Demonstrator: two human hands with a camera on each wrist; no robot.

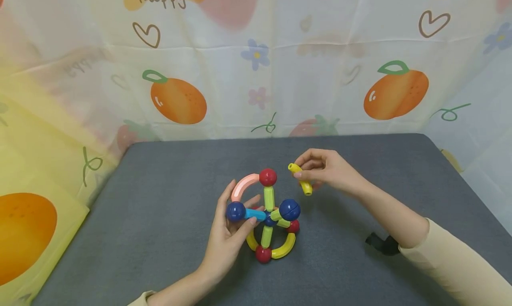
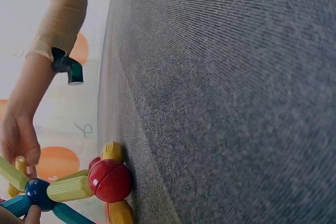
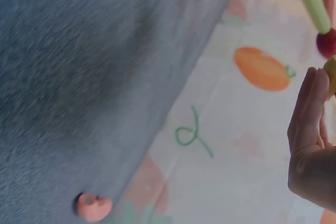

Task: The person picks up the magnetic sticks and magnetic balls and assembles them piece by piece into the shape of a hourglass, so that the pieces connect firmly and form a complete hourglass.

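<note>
A magnetic stick-and-ball model stands on the table, with light green rods (image 1: pixel 269 198), a dark blue ball (image 1: pixel 290 209) and a red ball (image 1: pixel 268 177). A pink curved rod (image 1: pixel 242 186) arches at its upper left, and a yellow curved rod (image 1: pixel 285 247) joins balls at its base. My left hand (image 1: pixel 224 239) holds the model from the left, thumb on a blue rod (image 1: pixel 256 214). Right of the model and apart from it, my right hand (image 1: pixel 330 170) pinches a loose yellow curved rod (image 1: pixel 306 187) between thumb and fingers.
Everything stands on a grey cloth-covered table (image 1: pixel 168 235). Behind it hangs a fruit-patterned cloth (image 1: pixel 304 83). A small pink curved piece (image 3: pixel 93 208) lies on the table in the right wrist view. The wrist camera's dark mount (image 1: pixel 383 244) juts from the right forearm.
</note>
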